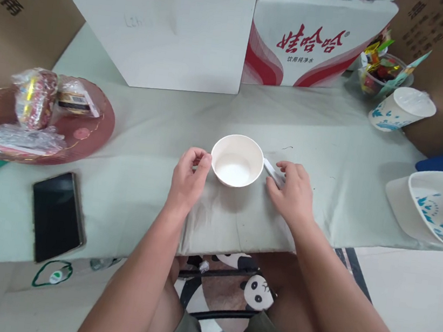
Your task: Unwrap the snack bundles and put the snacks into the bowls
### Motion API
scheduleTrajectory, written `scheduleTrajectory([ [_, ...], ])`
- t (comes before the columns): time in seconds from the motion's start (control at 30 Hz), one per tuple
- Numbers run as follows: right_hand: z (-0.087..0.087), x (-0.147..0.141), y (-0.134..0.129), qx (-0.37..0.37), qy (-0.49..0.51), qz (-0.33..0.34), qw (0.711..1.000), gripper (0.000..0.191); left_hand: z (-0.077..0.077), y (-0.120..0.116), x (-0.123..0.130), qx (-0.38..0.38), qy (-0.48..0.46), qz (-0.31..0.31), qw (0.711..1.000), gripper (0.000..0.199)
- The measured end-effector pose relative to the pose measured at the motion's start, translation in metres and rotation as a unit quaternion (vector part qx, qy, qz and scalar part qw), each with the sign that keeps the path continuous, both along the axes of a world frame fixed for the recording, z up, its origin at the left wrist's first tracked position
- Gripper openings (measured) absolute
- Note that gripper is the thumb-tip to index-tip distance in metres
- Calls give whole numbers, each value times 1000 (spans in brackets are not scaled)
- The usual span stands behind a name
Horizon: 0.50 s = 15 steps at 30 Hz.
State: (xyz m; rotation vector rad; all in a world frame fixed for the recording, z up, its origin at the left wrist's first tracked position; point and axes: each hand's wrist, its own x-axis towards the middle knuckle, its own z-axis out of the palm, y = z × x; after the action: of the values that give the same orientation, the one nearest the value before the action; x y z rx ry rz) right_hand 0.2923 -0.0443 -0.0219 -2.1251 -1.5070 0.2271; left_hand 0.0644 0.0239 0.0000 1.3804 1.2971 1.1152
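Observation:
A white round bowl (236, 162) stands upright on the cloth-covered table in front of me. Its inside is pale, and I cannot tell whether it holds a clear liquid. My left hand (192, 176) is at its left side, fingers curled and the thumb tip against the bowl's rim. To the right of the bowl, my right hand (292, 190) rests on the table, its thumb and fingers around a narrow white strip-like object (272, 169). One end of that strip points at the bowl; the rest is partly hidden by the hand.
A phone (58, 216) and a red plate (102, 126) with wrapped snacks are on the left. White boxes (197, 37) line the back. On the right are a patterned paper cup (395, 114), a snack bowl (405, 76) and a white container (398, 203) holding cups.

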Motion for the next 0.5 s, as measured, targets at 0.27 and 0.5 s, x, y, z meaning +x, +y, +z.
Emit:
scheduleTrajectory([
  [0.27, -4, -3, 4, -51, -73, 31, 995, 40, -4, 2, -13, 3, -11, 32, 999, 14],
  [0.5, 6, 10, -6, -72, -48, 15, 996, 38, -3, -2, -9, 16, -46, 72, 996, 37],
])
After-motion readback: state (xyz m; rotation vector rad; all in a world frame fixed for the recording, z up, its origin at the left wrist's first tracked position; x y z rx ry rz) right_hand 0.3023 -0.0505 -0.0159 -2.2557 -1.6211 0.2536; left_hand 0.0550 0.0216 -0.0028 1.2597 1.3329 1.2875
